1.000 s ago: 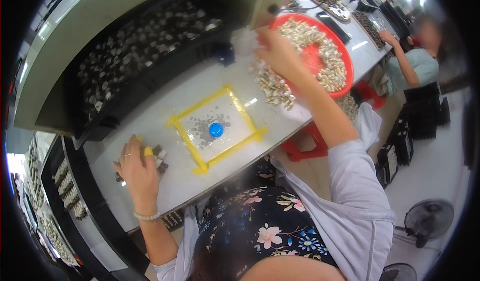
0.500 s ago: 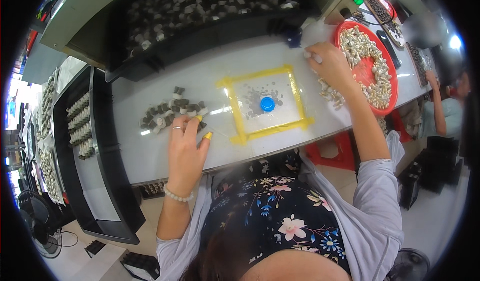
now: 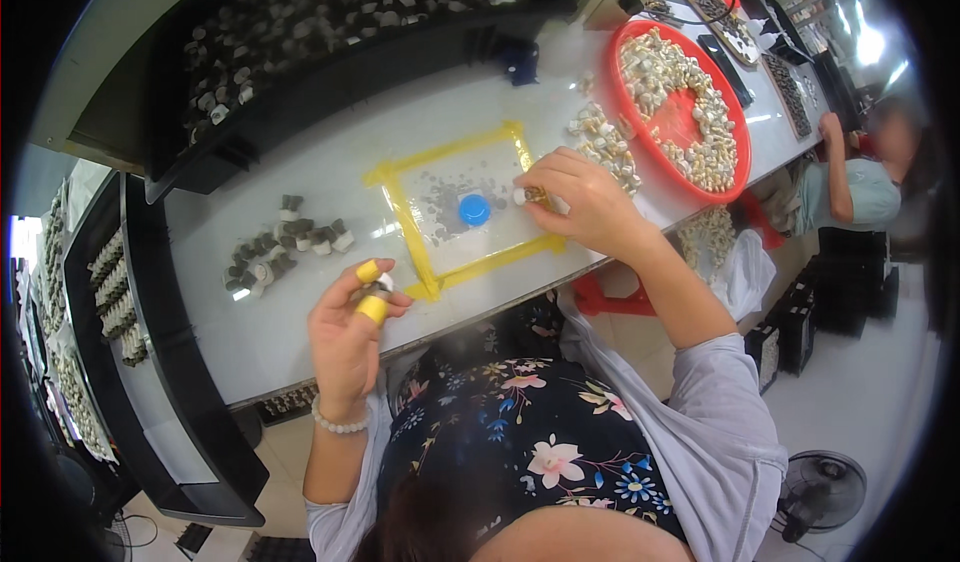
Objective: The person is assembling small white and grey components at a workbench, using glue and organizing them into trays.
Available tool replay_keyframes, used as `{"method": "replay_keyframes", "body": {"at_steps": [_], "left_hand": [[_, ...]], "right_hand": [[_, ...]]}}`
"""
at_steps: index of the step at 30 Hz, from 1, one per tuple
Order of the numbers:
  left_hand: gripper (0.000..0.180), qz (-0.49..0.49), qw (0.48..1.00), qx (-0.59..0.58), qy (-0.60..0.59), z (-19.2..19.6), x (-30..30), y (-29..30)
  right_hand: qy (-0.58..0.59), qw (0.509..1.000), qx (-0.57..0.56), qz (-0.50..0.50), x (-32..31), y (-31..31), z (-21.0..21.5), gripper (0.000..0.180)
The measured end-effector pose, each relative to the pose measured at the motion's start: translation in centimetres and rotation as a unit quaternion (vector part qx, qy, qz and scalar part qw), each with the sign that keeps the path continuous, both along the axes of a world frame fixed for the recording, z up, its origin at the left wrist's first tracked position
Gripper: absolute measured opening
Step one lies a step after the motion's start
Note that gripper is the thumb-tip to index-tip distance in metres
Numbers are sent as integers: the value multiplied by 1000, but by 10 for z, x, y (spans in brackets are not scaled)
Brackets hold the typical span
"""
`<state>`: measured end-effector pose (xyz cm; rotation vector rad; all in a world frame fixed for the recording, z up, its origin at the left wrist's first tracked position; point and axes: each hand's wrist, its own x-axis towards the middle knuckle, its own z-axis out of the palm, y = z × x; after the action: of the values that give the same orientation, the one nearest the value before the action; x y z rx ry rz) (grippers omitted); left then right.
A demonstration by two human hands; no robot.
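Observation:
My left hand [image 3: 342,334], with yellow covers on its thumb and a fingertip, pinches a small white-and-dark piece [image 3: 383,284] just left of the yellow tape square [image 3: 428,272]. Left of that hand lies a loose cluster of dark grey and white pieces [image 3: 290,237]. My right hand [image 3: 592,202] is closed on a small white-and-brass-coloured part [image 3: 537,194] above the square's right side. Within the tape sits a round blue cap [image 3: 473,210], with small grey spots scattered around it.
A red basin [image 3: 745,167] of cream and brass-coloured parts stands at the right, with a loose heap [image 3: 605,142] beside it. A black bin [image 3: 330,87] of dark and white pieces fills the back. A black tray rack [image 3: 190,362] stands left. A co-worker [image 3: 850,197] sits far right.
My right hand has come from beside the red basin to the tape square, carrying a small part. My left hand has left the dark cluster with a piece between its fingers. The view has shifted.

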<state>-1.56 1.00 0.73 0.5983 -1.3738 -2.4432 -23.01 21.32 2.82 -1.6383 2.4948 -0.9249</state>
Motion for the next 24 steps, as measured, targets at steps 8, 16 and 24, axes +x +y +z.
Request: {"method": "replay_keyframes", "body": {"at_steps": [8,16,24], "left_hand": [[29,-6,996,91,-13,-5,-16,23],[30,-8,993,117,25,-11,-22,32],[29,-3,996,80,45,-18,-27,37]], "right_hand": [[20,996,-28,88,9,-30,5,21],[105,987,41,113,10,-40,9,20],[75,993,5,88,10,-38,10,21]]}}
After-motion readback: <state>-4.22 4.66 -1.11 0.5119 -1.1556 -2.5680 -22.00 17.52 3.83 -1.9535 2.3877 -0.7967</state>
